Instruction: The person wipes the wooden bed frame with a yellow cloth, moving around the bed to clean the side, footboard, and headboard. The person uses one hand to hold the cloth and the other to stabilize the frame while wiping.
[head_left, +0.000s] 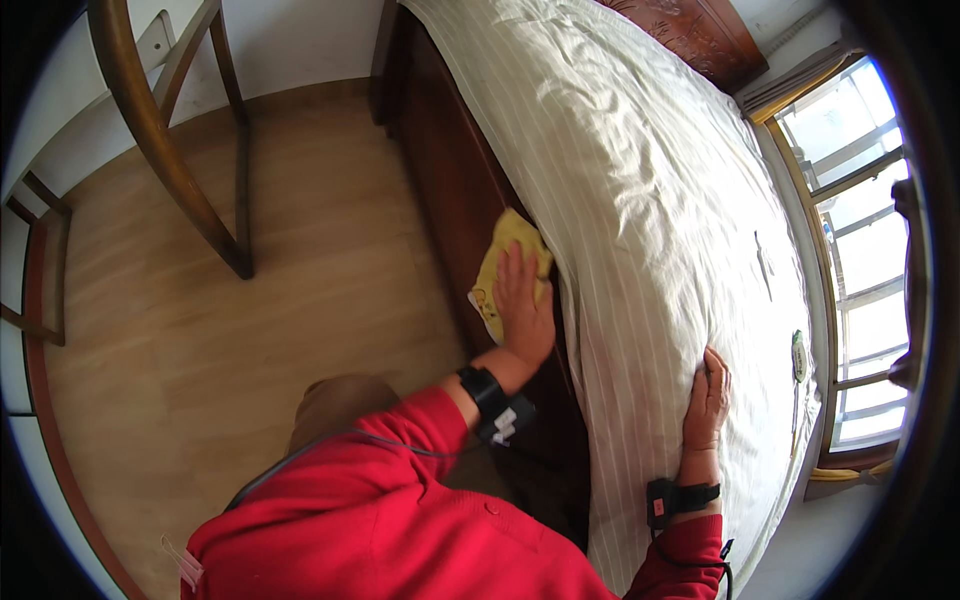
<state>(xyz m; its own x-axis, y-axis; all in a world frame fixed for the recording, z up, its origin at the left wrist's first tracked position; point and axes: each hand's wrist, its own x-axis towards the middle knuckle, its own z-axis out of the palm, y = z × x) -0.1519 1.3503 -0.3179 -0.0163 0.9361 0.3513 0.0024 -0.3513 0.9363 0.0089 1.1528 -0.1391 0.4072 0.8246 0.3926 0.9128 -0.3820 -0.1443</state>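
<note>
My left hand (523, 300) lies with fingers extended over a yellow cloth (501, 259), pressing it against the dark reddish-brown wooden side rail (454, 142) of a bed. Printed figures show near the cloth's lower left edge. On top of the bed, a pale sheet with thin stripes (615, 300) hangs to the rail and is wrinkled towards the far end. My right hand (707, 405) rests on this sheet, its fingers slightly bent and nothing visible in it. Black straps with small devices and cables circle both wrists.
A wooden chair or stand frame (187, 180) rises from the wood-look floor (322, 285) at left. A carved wooden headboard (686, 37) stands at the far end. Beyond the bed is a barred window (862, 247). A green-labelled item (798, 356) lies near the bed's far edge.
</note>
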